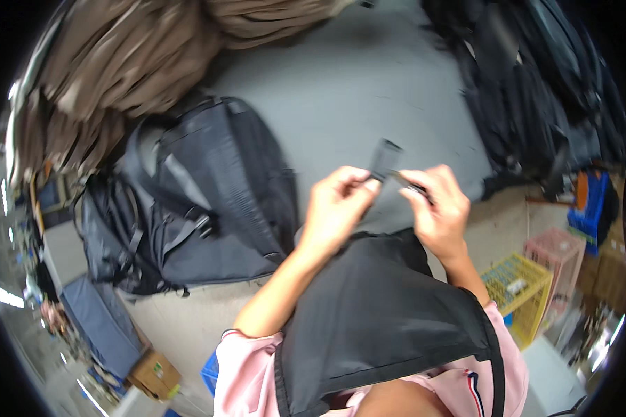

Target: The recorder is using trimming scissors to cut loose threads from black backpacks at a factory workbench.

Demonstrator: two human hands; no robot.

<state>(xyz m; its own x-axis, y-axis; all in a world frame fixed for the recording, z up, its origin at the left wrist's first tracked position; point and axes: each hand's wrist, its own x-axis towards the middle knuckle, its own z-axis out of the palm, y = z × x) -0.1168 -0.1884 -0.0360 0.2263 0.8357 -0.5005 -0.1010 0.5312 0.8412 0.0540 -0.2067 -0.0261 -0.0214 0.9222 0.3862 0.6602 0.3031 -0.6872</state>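
Observation:
My left hand (337, 208) pinches a short dark strap (385, 158) between thumb and fingertips. The strap's blurred free end stands up above the fingers. Close beside it, my right hand (438, 207) is closed on a slim dark piece (417, 188), too blurred to tell its kind. Both hands are held over the front part of a grey table (368, 90), with the fingertips nearly meeting. A black apron (389, 306) hangs over my pink shirt, below the hands. Left of my left hand lies a black backpack (219, 187), its straps and a buckle on top.
Brown fabric pieces (125, 55) are heaped at the far left. More black bags (522, 104) are piled along the right side. Beyond the table's front right stand a yellow crate (518, 281) and a pink crate (560, 257). A cardboard box (154, 375) is at the lower left.

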